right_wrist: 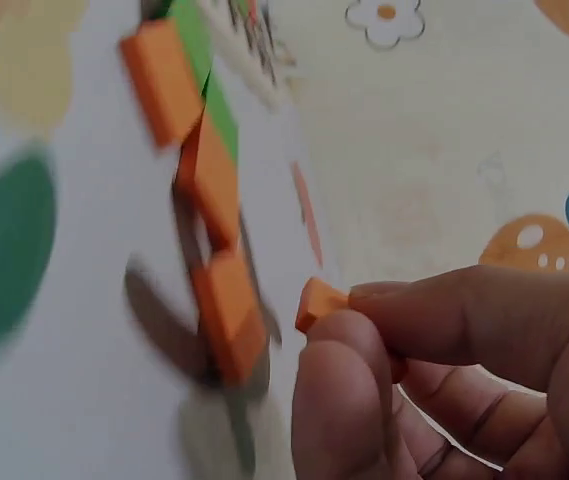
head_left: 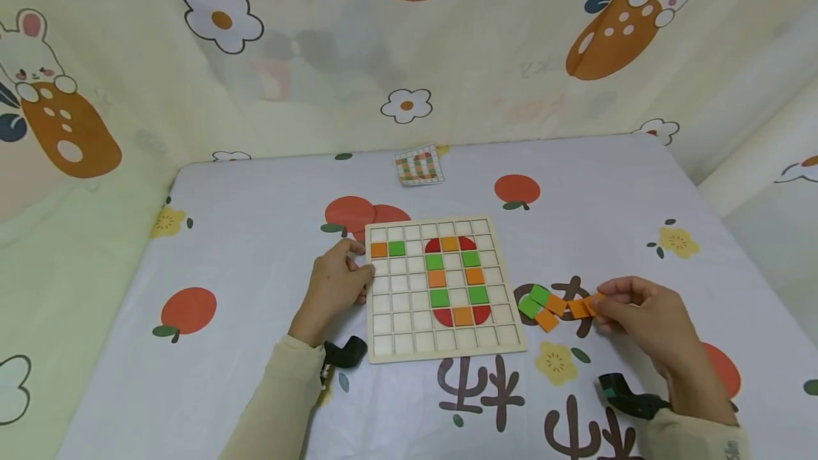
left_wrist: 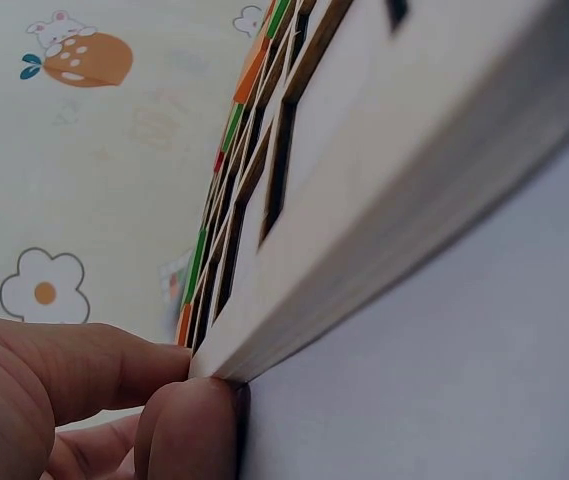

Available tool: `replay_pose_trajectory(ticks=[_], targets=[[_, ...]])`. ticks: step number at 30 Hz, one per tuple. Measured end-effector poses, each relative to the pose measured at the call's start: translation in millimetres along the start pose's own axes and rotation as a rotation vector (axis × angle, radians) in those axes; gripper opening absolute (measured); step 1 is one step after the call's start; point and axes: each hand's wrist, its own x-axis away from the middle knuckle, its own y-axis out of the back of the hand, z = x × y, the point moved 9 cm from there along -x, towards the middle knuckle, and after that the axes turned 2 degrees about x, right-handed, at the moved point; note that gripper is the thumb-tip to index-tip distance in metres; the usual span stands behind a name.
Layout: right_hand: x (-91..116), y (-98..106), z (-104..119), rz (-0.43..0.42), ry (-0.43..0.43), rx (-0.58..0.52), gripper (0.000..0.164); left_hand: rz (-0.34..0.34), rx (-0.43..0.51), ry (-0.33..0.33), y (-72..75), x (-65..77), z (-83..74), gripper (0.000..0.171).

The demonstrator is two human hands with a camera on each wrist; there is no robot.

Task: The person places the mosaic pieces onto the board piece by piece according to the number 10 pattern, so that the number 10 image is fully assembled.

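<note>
A wooden grid board (head_left: 390, 343) lies flat on the table, with green, orange and red tiles forming a closed ring in its right part. An orange tile (head_left: 379, 250) and a green tile (head_left: 397, 248) fill cells near its upper left corner. My left hand (head_left: 335, 282) holds the board's left edge, thumb and index finger at the rim in the left wrist view. Right of the board, my right hand (head_left: 642, 311) pinches a small orange square tile (right_wrist: 322, 302) between thumb and index finger. Just left of that hand lie loose orange tiles (head_left: 546, 320) and green tiles (head_left: 529, 307), partly overlapping.
Behind the board, a small card (head_left: 419, 165) with a coloured grid pattern lies near the table's back edge. A printed cloth (head_left: 255, 389) with fruit and flowers covers the table. Patterned curtains (head_left: 307, 91) hang behind and at both sides.
</note>
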Motion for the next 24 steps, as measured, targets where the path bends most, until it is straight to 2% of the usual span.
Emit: replay_pose_trajectory(ticks=[7,16,24], targets=[[-5.0,-30.5,34.5,0.085,0.073,-0.123,0.039,-0.007,-0.015,-0.024,1.1,-0.4,-1.9,0.030],[-15.1,-83.2,80.0,0.204,0.139,-0.148,0.034,-0.008,-0.006,-0.013,1.1,-0.4,-2.3,0.030],[-28.7,-120.6,109.8,0.320,0.167,-0.203,0.032,-0.005,0.004,-0.012,0.4,-0.9,-0.2,0.030]])
